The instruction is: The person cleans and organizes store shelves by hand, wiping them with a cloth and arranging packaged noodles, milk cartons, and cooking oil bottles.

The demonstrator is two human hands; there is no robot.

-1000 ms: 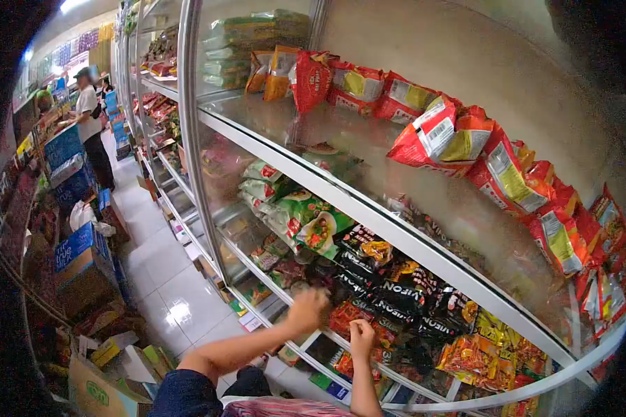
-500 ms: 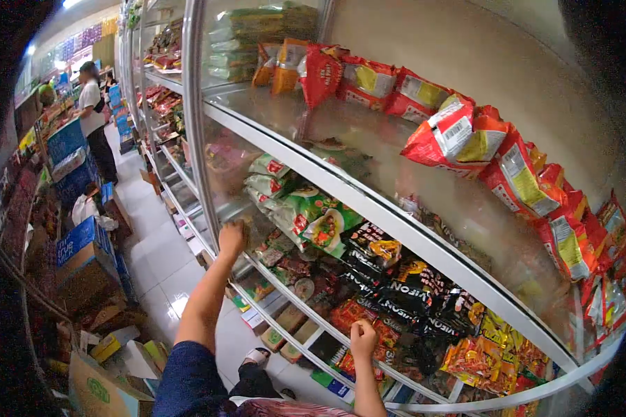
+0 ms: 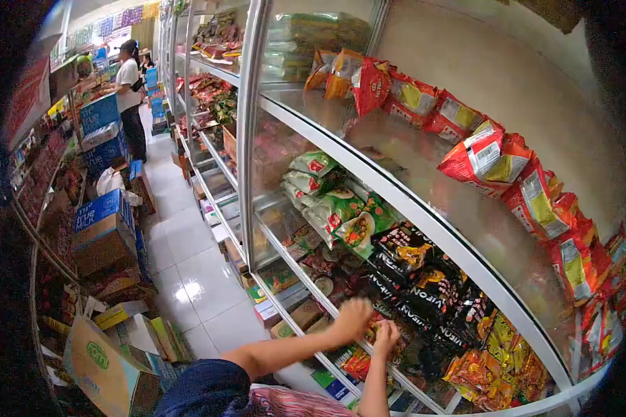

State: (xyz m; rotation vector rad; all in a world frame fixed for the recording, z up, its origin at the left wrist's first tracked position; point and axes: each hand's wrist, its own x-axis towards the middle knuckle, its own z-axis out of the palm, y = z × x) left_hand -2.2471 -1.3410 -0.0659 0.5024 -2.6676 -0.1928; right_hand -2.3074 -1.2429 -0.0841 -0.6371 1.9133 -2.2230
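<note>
My left hand reaches across the front edge of the lower shelf, smeared by motion. Right beside it, my right hand is closed, its fingers curled together in front of red-orange noodle packets; whatever is in those fingers is hidden. Black Vifon noodle packs lie on the shelf just beyond both hands. Green-and-white packs are stacked farther left, and orange and yellow packs lie to the right.
A white shelf rail slants across above the hands. Red snack bags line the upper shelf. Across the tiled aisle stand cardboard cartons and an opened box. A person stands farther down the aisle.
My left hand has left the cabinet's upright post and moved right, up to my right hand. My right hand has shifted slightly right. The view has turned left.
</note>
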